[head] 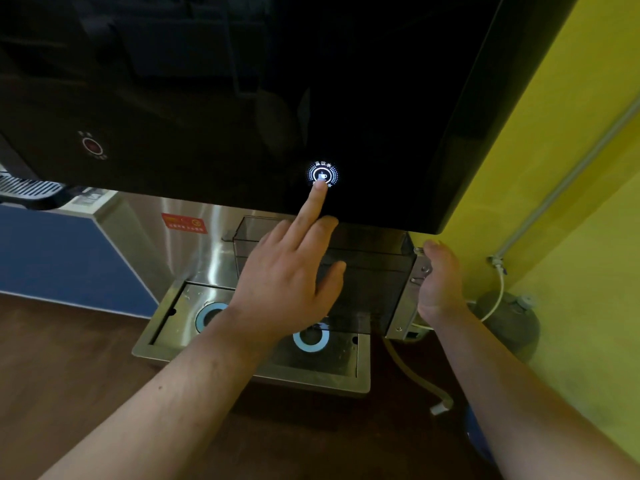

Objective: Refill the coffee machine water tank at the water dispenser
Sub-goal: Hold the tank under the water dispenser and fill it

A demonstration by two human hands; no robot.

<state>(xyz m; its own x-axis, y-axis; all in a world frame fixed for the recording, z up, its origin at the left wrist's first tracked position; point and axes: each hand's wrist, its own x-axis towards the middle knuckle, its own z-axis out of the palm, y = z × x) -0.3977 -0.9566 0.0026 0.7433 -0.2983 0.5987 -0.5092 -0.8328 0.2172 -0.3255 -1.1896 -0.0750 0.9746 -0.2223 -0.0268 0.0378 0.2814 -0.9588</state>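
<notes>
under the dispenser panel (pixel 207 98) my right grip (pixel 441 280) clasps the water tank (pixel 374 271) to steady it; my left grip (pixel 287 271), unclenched, presses the lit button (pixel 322 172) for water

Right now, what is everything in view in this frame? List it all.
dispenser panel: one, black, top
lit button: one, white-blue, panel's lower middle
red button: one, dim red, panel's left
water tank: one, smoky clear, under panel
drip tray: one, steel, below tank
ring marks: two, blue, in tray
sticker: one, red, left of tank
side panel: one, blue, left
wall: one, yellow, right
pipe: one, grey, on wall
canister: one, grey, lower right
hose: one, beige, right of tray
floor: one, brown, bottom
left grip: one, index finger presses lit button
right grip: one, holds tank's right end
</notes>
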